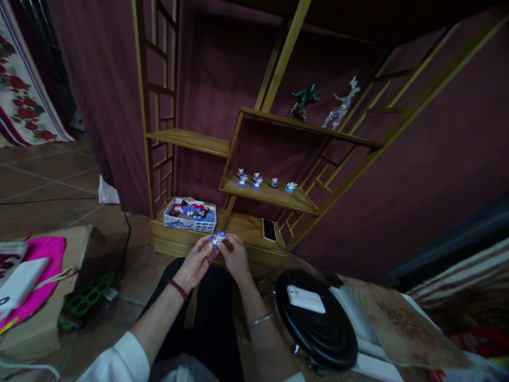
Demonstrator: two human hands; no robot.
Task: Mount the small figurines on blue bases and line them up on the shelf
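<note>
Between the fingertips of the left hand [198, 260] and right hand [236, 258], which pinch it from both sides and partly cover it, sits a small purple-and-white figurine [217, 240]. Just beyond the fingers, leftward, an open box [187, 223] holds jumbled figures [192, 210]; farther past them, a wooden shelf [299, 202] bears similar miniatures [257, 183]. Right of them lies a phone [269, 229].

White sleeves [123, 361] ending partway up the arms, plain black trousers [218, 307] on the legs, a dark red beaded bracelet [177, 290] just above the left hand [195, 263], plus a thin silvery band [261, 320] (bangle or chain, can't really tell) above the right hand [235, 259].
</note>
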